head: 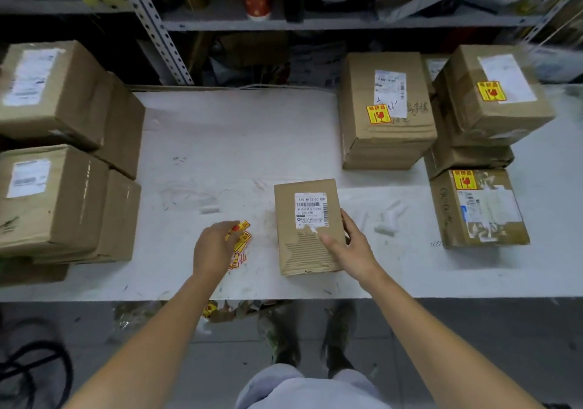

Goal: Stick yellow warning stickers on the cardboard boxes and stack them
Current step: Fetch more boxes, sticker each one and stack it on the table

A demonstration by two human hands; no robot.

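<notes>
Left hand (214,248) is down on the sticker pile (240,246) near the table's front edge, fingers curled and, by the look of it, pinching one sticker (241,226) at the far end of the heap. Right hand (350,246) grips the small box (307,219), thumb flat across the top face, fingers wrapped over the right edge. That box lies flat mid-table on the white table (220,131), just beside the pile, with its shipping label (310,210) facing up and no yellow on it yet. So this is the pick. The trick here is to lift a single sticker clean and carry it to bare cardboard without covering the barcode. I'd steer clear of the torn, ribbed patch (304,246) on the near half, where glue may hold poorly. Lay one edge first, smooth it across, and let the right hand brace the box. The stickered boxes (386,109) wait on the right, the likely stacking spot. The plain boxes (53,93) sit well apart on the left. Hard to call: the left fingertips are mostly behind the back of the hand, so one sticker or several, I cannot tell. The print on the stickers and label is too small to read, the left boxes are cut off by the frame, and the far-right stack (492,93) is blurred
</notes>
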